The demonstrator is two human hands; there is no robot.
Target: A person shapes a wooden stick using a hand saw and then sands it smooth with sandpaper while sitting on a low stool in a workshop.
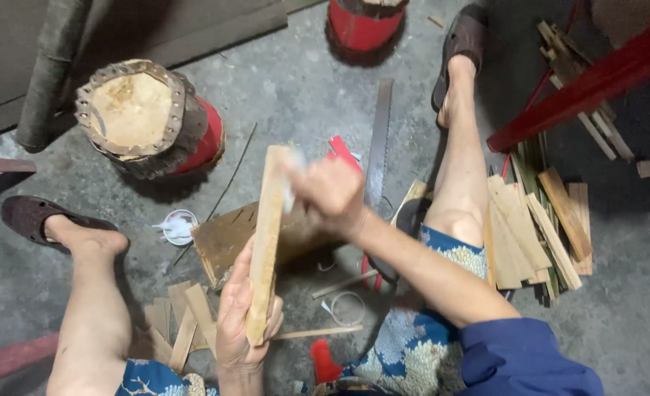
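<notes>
The left hand (243, 323) was clenched round the lower end of a pale wood slat (265, 242), holding it nearly upright over the floor (296, 88) between the knees. The right hand (330, 192) was closed at the slat's top, at about one o'clock from the left hand, gripping something small and whitish that was too blurred to identify; it pressed against the slat's upper edge.

The slat was gripped only at its bottom end, so any hard push at the top could have levered it sideways or twisted it out of the left fingers. A slip of the right hand would have run the knuckles along the raw edge, with a likely splinter. A saw (378, 139) lay flat on the floor at twelve o'clock from the right hand, close enough to catch a hand that shot forward.

A drum (138, 114) stood at ten o'clock. A stack of slats (534, 227) lay at three o'clock beside the right knee, and a small dish (178, 226) sat by the left shin, where a dropped slat might have tipped it.
</notes>
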